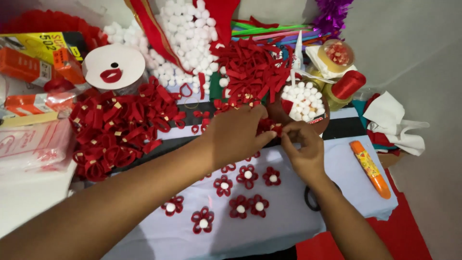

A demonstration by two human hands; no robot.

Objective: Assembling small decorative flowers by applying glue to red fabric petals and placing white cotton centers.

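Head view: left hand (236, 135) and right hand (302, 150) pinch a red flower (269, 127).

A small red ribbon-loop flower (269, 126) sits pinched between both hands' fingertips, mostly hidden, held just above the white cloth (298, 212) near the finished flowers.

Bare white cloth (308, 219) lies open near the finished flowers (240, 190); red loop pile (118, 127) and pom-pom bowl (304, 103) crowd the far tabletop.
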